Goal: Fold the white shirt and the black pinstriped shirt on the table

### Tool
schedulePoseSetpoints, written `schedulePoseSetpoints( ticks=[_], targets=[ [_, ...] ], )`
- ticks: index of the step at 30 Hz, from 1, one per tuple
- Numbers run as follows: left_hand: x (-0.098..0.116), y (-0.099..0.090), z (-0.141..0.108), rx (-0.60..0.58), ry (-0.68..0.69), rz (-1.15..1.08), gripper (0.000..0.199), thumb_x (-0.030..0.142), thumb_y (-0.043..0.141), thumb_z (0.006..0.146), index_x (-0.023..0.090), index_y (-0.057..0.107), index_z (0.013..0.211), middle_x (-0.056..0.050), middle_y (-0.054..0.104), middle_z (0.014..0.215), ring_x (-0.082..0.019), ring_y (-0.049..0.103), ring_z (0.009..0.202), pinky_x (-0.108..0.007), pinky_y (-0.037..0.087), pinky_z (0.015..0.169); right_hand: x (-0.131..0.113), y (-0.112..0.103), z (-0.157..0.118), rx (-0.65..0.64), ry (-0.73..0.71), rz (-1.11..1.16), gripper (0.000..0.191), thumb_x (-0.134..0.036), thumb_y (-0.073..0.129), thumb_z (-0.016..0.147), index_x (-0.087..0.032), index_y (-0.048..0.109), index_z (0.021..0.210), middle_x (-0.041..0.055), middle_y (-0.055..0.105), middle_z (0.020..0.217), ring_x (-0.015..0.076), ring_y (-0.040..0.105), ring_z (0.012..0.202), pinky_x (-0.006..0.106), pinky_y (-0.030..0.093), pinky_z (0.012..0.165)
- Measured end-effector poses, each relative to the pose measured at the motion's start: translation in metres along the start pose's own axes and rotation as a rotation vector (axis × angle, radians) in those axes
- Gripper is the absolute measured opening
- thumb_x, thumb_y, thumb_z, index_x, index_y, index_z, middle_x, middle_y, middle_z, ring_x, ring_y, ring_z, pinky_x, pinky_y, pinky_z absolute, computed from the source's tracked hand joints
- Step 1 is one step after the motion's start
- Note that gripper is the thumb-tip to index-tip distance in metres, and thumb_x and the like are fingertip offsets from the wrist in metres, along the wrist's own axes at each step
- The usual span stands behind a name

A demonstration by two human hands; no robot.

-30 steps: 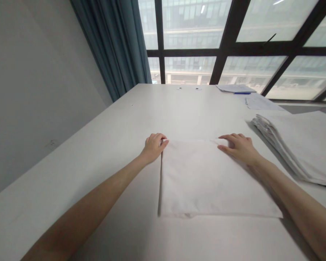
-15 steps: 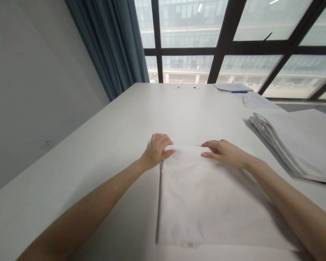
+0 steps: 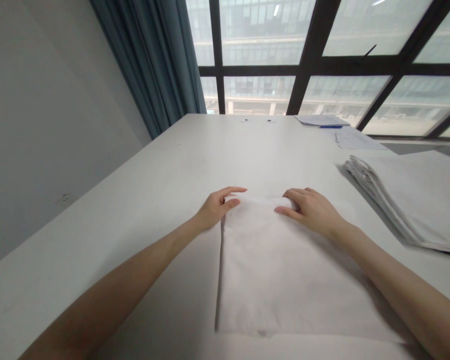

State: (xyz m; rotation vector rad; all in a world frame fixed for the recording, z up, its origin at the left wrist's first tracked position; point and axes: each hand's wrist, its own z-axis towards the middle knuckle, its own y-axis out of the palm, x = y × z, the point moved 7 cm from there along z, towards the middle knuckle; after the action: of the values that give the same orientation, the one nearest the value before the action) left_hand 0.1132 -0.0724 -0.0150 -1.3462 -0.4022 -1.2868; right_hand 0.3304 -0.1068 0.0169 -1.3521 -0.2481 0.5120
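Observation:
A folded white cloth (image 3: 285, 270) lies flat on the white table in front of me, its far edge between my two hands. My left hand (image 3: 217, 207) is at the far left corner, with its index finger stretched out along the edge and its thumb apart, resting on the cloth. At the far edge farther right, my right hand (image 3: 311, 210) has its thumb on top and its fingers curled over the cloth, gripping it. The undersides of the right fingers are hidden.
A stack of folded white cloths (image 3: 423, 195) lies at the right. Papers (image 3: 320, 120) and a blue pen (image 3: 330, 127) are at the back right of the table (image 3: 165, 175). Behind stand a blue curtain (image 3: 161, 65) and windows; a grey wall is at the left.
My left fingers have loosened from the cloth's far edge, and the index finger has straightened. My right fingers have curled further over the edge. The cloth has barely shifted.

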Motion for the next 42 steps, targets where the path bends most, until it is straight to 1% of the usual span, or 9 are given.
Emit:
schedulePoseSetpoints(
  ticks=[3,5,10,12,15,22,29,35,42],
  targets=[
    [0.011,0.001,-0.003,0.03,0.07,0.02,0.038,0.047,0.055,0.092,0.023,0.067,0.119,-0.007,0.069,0.117,-0.021,0.063,0.098,-0.026,0.048,0.073,-0.011,-0.003,0.001,-0.032,-0.045,0.13,0.041,-0.049,0.038,0.098,-0.019,0.064,0.104,0.0091,0.071,0.094,0.0234,0.064,0.086,0.035,0.042,0.079],
    [0.017,0.002,-0.006,0.026,0.116,0.052,0.039,0.049,0.053,0.093,0.025,0.066,0.121,-0.007,0.069,0.117,-0.021,0.063,0.1,-0.027,0.048,0.077,-0.018,-0.002,0.002,-0.043,-0.074,0.204,0.04,-0.047,0.034,0.1,-0.019,0.064,0.105,0.0089,0.071,0.1,0.0223,0.065,0.09,0.033,0.042,0.08],
    [0.017,0.002,-0.009,0.07,0.121,0.05,0.044,0.052,0.053,0.093,0.026,0.064,0.126,-0.007,0.069,0.118,-0.021,0.064,0.098,-0.026,0.048,0.076,-0.017,0.002,0.001,0.04,0.003,0.176,0.048,-0.058,0.034,0.097,-0.021,0.059,0.079,0.0028,0.063,0.068,0.0176,0.057,0.061,0.027,0.034,0.057],
    [0.013,0.002,-0.007,0.072,0.076,-0.003,0.045,0.053,0.053,0.092,0.025,0.064,0.126,-0.007,0.069,0.117,-0.022,0.064,0.099,-0.026,0.049,0.074,-0.017,0.002,0.0,0.117,-0.001,0.092,0.053,-0.061,0.031,0.097,-0.021,0.055,0.071,0.0015,0.057,0.061,0.0164,0.052,0.055,0.027,0.028,0.053],
    [0.01,0.002,-0.004,0.046,0.063,-0.121,0.049,0.056,0.05,0.093,0.019,0.069,0.119,-0.009,0.07,0.115,-0.025,0.062,0.106,-0.031,0.048,0.085,-0.02,0.001,-0.003,0.203,-0.041,0.03,0.055,-0.061,0.029,0.097,-0.021,0.051,0.066,0.0001,0.053,0.056,0.0149,0.048,0.051,0.027,0.024,0.052],
    [-0.012,0.009,-0.004,-0.043,-0.097,-0.492,0.055,0.061,0.051,0.091,0.015,0.07,0.115,-0.009,0.073,0.096,-0.019,0.065,0.082,-0.028,0.048,0.074,-0.017,0.005,-0.009,0.289,-0.043,0.057,0.051,-0.056,0.031,0.099,-0.021,0.05,0.068,-0.0005,0.052,0.057,0.0138,0.049,0.052,0.025,0.028,0.053],
    [-0.017,0.011,-0.003,-0.048,-0.127,-0.57,0.056,0.06,0.052,0.09,0.012,0.074,0.107,-0.013,0.074,0.097,-0.023,0.067,0.087,-0.031,0.048,0.08,-0.016,0.007,-0.011,0.321,-0.054,0.063,0.051,-0.056,0.032,0.099,-0.021,0.051,0.068,-0.0005,0.051,0.056,0.0139,0.049,0.053,0.025,0.029,0.054],
    [-0.011,0.007,-0.003,-0.059,-0.042,-0.603,0.039,0.042,0.064,0.082,0.011,0.075,0.104,-0.012,0.074,0.101,-0.024,0.065,0.093,-0.03,0.046,0.082,-0.01,0.011,-0.012,0.298,-0.009,0.139,0.051,-0.058,0.031,0.098,-0.021,0.049,0.068,-0.0016,0.05,0.056,0.0135,0.048,0.051,0.025,0.03,0.053],
    [-0.012,0.009,-0.001,-0.031,-0.14,-0.48,0.035,0.043,0.071,0.073,0.012,0.076,0.088,-0.005,0.071,0.074,-0.02,0.064,0.072,-0.029,0.047,0.071,-0.008,0.014,-0.009,0.271,-0.005,0.162,0.052,-0.06,0.031,0.097,-0.022,0.049,0.068,-0.001,0.05,0.057,0.0137,0.048,0.052,0.025,0.031,0.054]
  ],
)
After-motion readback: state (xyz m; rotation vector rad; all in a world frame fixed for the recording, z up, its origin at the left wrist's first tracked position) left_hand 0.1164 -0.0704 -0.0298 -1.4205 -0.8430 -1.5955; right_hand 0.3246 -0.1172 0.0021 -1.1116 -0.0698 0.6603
